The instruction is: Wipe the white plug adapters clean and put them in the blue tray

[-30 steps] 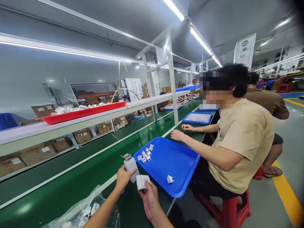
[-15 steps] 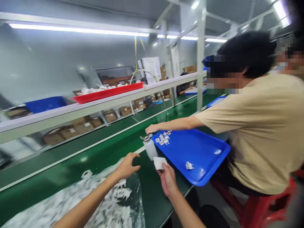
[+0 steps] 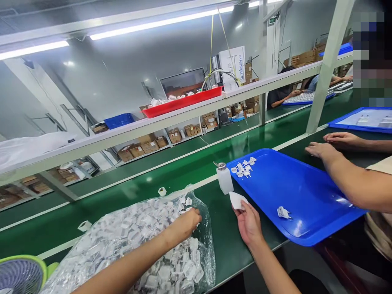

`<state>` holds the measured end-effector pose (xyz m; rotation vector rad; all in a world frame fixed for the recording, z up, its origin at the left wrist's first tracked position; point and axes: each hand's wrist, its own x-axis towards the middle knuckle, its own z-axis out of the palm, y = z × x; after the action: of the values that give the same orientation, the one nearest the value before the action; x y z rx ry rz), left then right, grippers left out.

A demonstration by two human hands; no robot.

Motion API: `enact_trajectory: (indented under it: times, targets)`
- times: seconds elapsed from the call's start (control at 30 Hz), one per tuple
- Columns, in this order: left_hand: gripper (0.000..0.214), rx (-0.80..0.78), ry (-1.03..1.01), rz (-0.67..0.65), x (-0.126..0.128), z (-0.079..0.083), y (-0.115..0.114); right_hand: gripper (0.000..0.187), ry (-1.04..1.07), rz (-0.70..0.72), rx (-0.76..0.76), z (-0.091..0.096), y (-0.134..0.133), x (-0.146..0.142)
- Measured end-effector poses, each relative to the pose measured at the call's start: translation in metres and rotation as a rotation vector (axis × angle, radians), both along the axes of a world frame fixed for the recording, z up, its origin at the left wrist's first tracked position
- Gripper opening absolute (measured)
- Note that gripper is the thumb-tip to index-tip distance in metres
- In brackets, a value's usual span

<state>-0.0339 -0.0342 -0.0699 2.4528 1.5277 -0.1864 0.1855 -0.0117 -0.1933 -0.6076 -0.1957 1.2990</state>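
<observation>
Since then, the left hand [image 3: 188,222] had entered the bag [image 3: 134,241], grip unclear; the right hand [image 3: 249,224] pinched a cloth [image 3: 237,200] near the bottle [image 3: 224,178].

Red tray [image 3: 183,103] on upper shelf [image 3: 153,124]

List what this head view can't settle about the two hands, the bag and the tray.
Head view, the only view:
- Left hand: fingertips sunk among the white parts in the clear bag; whether they grip one is hidden.
- Right hand: holds a white cloth; its lower part is hidden by the fingers.
- White plug part on the blue tray: too small for detail.
- Small bottle: contents unreadable.
</observation>
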Motion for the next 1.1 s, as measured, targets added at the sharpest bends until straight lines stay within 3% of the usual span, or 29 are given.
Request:
enact_trajectory:
  times: [0.07,0.17,0.27,0.33,0.4,0.47,0.6,0.67,0.73,0.8,0.9,0.97,1.0,1.03,1.1]
  targets:
    - [0.028,0.013,0.034,-0.015,0.004,0.001,0.000,0.024,0.000,-0.005,-0.006,0.002,0.000,0.000]
    - [0.030,0.040,0.050,-0.009,0.012,0.017,-0.010,0.025,0.002,-0.006,-0.016,0.004,0.000,0.000]
    - [0.020,0.083,0.009,0.038,0.029,0.041,-0.038,0.026,0.007,0.002,-0.015,0.005,-0.001,0.000]
    - [0.018,0.105,-0.073,0.105,0.046,0.048,-0.060,0.027,0.012,0.005,-0.008,0.005,-0.001,0.001]
    - [0.016,0.048,-0.355,0.327,0.064,0.038,-0.074,0.027,0.017,-0.001,0.000,0.004,0.000,0.001]
    - [0.016,-0.031,-0.545,0.522,0.081,0.014,-0.076,0.028,0.016,-0.012,0.005,0.005,0.000,0.001]
    - [0.018,-0.011,-0.579,0.610,0.101,-0.044,-0.059,0.030,-0.022,0.014,0.013,0.005,-0.001,0.001]
    - [0.022,-0.002,-0.605,0.614,0.102,-0.060,-0.053,0.030,-0.052,0.054,0.015,0.004,-0.002,0.002]
    - [0.025,0.018,-0.632,0.608,0.097,-0.065,-0.055,0.029,-0.078,0.098,0.017,0.002,-0.005,0.003]
    - [0.041,0.050,-0.735,0.596,0.090,-0.060,-0.065,0.028,-0.095,0.126,0.022,0.001,-0.008,0.005]
    - [0.066,-0.042,-1.226,0.586,0.083,-0.048,-0.083,0.029,-0.106,0.121,0.037,-0.001,-0.012,0.007]
    - [0.071,-0.215,-1.603,0.617,0.081,-0.043,-0.093,0.029,-0.114,0.106,0.046,-0.001,-0.014,0.009]
    - [0.069,-0.275,-1.698,0.645,0.081,-0.044,-0.096,0.029,-0.122,0.102,0.050,-0.002,-0.015,0.009]
    - [0.064,-0.283,-1.720,0.667,0.080,-0.046,-0.098,0.029,-0.134,0.101,0.054,-0.002,-0.015,0.010]
    - [0.048,-0.181,-1.575,0.661,0.081,-0.058,-0.101,0.030,-0.173,0.106,0.061,-0.003,-0.015,0.011]
